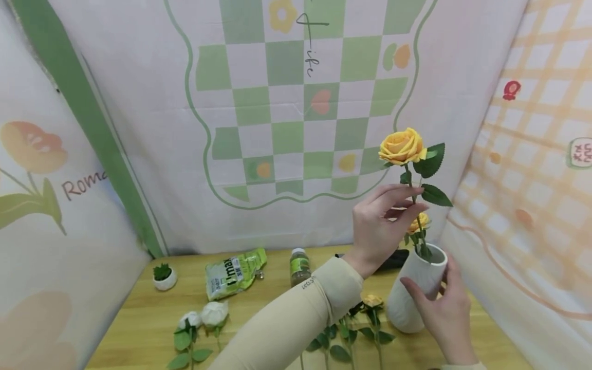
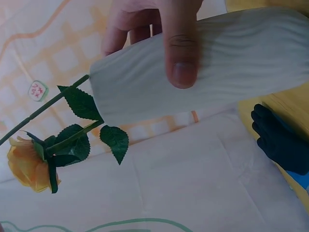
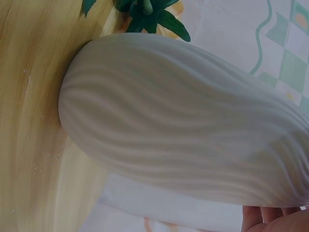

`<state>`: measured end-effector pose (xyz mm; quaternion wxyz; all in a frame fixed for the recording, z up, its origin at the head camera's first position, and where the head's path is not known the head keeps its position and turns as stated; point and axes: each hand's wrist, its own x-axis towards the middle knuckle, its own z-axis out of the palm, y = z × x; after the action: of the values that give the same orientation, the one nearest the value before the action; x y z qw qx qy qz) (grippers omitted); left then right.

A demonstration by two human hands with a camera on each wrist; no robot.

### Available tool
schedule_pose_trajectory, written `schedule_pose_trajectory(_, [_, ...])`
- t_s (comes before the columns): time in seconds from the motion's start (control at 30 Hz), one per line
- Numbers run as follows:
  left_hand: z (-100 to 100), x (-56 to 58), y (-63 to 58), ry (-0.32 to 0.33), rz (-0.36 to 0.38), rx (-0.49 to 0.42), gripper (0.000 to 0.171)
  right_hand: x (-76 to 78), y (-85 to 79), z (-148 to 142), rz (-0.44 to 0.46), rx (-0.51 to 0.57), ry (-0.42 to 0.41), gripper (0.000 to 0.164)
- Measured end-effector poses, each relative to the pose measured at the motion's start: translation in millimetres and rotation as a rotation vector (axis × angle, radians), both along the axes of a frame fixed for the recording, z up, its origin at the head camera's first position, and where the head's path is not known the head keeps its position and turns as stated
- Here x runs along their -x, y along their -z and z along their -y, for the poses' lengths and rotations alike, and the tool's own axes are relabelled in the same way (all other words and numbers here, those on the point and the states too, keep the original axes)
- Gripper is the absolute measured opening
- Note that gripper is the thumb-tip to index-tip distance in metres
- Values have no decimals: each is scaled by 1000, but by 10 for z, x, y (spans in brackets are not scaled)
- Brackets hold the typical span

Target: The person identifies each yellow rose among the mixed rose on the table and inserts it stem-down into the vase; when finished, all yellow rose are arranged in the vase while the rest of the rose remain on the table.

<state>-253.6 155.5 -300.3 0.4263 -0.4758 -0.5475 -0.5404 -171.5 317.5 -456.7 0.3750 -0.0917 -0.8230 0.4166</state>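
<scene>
In the head view my left hand (image 1: 381, 221) pinches the green stem of a yellow artificial rose (image 1: 402, 147), holding it upright above a white vase (image 1: 416, 293). The stem's lower end reaches the vase mouth. My right hand (image 1: 446, 311) grips the vase's side, thumb toward me and fingers behind. A second yellow rose (image 1: 418, 222) stands in the vase. In the left wrist view, the held stem (image 2: 43, 108) meets the rim beside that rose (image 2: 30, 164), while my left hand is out of sight. The right wrist view shows the ribbed vase (image 3: 183, 121) close to the tabletop.
On the wooden table (image 1: 134, 318) lie white artificial roses (image 1: 215, 313) and more yellow ones (image 1: 372, 301). Farther back are a green bag (image 1: 233, 275), a lidded jar (image 1: 299, 264) and a small potted plant (image 1: 164, 277). A black glove (image 2: 277, 140) lies behind the vase.
</scene>
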Motion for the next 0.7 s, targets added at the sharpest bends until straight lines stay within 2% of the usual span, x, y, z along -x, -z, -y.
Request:
schedule_pose_trajectory(0.1, [8,11,-15,-8,-14,5,25,5,-2,0,3,0,0,107])
schedule_pose_trajectory(0.27, [26,2,58,-3,-30,124,21,6,-8,3,4,4,2,108])
schedule_pose_trajectory(0.43, [25,15,201,11,29,186,18,5,-6,11,-1,-2,-5,106])
schedule_pose_trajectory(0.7, [15,75,413,13,131,197,12,13,7,17,-40,-15,0,106])
